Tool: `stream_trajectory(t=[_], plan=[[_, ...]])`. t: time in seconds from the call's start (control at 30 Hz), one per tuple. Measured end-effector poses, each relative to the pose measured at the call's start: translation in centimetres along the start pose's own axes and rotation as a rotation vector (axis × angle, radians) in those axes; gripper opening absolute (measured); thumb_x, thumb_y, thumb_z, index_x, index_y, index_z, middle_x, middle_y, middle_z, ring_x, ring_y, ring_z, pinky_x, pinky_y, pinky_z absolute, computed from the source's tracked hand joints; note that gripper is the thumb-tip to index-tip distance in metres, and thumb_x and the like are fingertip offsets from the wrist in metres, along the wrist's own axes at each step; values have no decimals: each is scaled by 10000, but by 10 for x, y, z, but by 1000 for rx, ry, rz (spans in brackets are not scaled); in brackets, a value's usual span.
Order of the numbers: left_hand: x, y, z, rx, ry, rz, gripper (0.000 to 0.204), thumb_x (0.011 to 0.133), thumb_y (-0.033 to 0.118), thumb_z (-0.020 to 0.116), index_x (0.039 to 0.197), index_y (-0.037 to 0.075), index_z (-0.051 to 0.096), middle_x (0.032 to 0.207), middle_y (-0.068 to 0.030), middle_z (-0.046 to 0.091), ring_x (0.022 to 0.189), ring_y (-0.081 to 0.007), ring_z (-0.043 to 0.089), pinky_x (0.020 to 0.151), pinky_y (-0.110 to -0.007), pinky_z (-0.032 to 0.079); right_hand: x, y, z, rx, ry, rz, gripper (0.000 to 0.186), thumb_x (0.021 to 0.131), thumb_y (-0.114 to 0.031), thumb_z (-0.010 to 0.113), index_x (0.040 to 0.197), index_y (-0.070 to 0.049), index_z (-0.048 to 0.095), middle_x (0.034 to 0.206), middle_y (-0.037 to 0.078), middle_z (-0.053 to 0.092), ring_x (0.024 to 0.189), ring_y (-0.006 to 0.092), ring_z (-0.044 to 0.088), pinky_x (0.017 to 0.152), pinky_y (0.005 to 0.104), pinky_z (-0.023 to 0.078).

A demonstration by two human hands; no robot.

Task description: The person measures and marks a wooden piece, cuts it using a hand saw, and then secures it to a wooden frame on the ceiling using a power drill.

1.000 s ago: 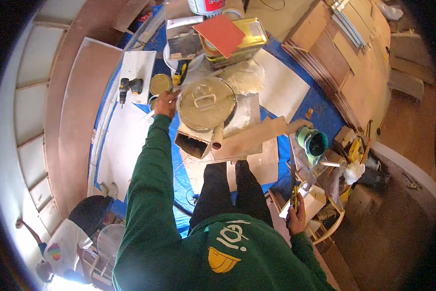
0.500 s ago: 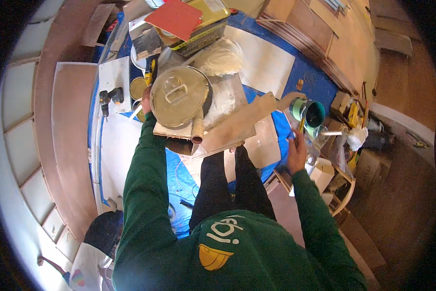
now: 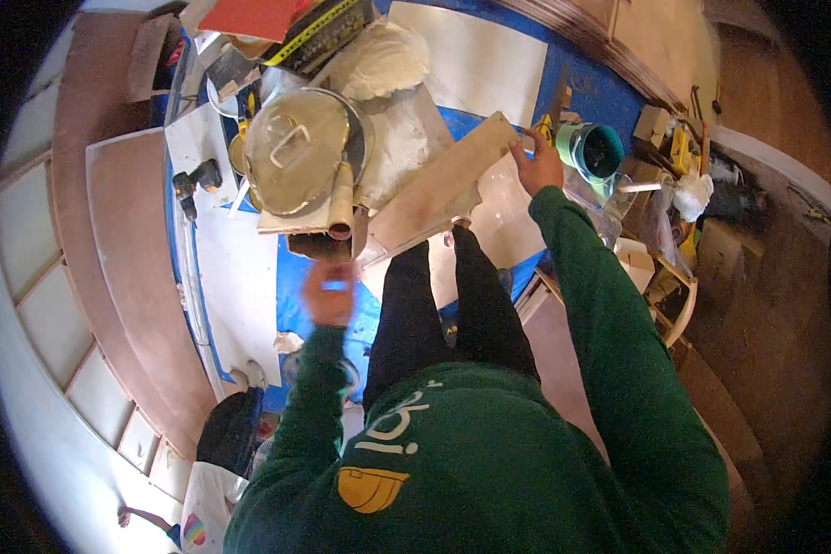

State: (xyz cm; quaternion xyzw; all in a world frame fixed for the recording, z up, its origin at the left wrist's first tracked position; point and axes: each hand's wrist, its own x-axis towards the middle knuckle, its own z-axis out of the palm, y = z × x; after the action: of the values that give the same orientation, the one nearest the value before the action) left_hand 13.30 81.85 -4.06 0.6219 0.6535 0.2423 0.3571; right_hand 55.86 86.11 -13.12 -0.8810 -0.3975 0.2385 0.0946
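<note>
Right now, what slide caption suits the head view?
Right hand at the far end of a wooden board; left hand, blurred, near a brown tube.

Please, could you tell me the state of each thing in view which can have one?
Left hand: blurred, grip unclear.
Right hand: apparently closed on the yellow-handled tool.
Round lidded container: covered.
Cardboard box: open at the near end.
Cardboard tube: lying down, near end open.
Teal container: open.
Drill: lying down; on or off, unclear.
Red sheet: flat, partly out of view.
</note>
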Motion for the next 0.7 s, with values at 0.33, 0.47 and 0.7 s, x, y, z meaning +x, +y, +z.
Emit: stream_trajectory(t=[0.33,0.47,0.7], plan=[[48,40,206,383,-197,304,858,707,446,805,1387,50,464,1291,-151,483,1204,-342,456,1037,-515,359,-86,20,-82,367,162,-151,568,944,-96,623,1476,-73,426,957,89,642,717,176,617,651,317,527],[69,52,219,433,-308,426,822,685,450,813,1359,101,499,1253,-138,510,1189,-329,474,1027,-500,368,-138,56,-130,612,56,62,489,946,-119,634,1399,-16,483,812,-1,555,578,65,479,523,210,424],[81,55,210,384,-313,440,771,617,374,836,1289,120,557,1234,-176,537,1178,-375,503,1005,-492,415,-217,43,-213,1036,-227,329,610,907,-115,688,1459,-26,443,853,2,558,629,78,519,549,233,450]])
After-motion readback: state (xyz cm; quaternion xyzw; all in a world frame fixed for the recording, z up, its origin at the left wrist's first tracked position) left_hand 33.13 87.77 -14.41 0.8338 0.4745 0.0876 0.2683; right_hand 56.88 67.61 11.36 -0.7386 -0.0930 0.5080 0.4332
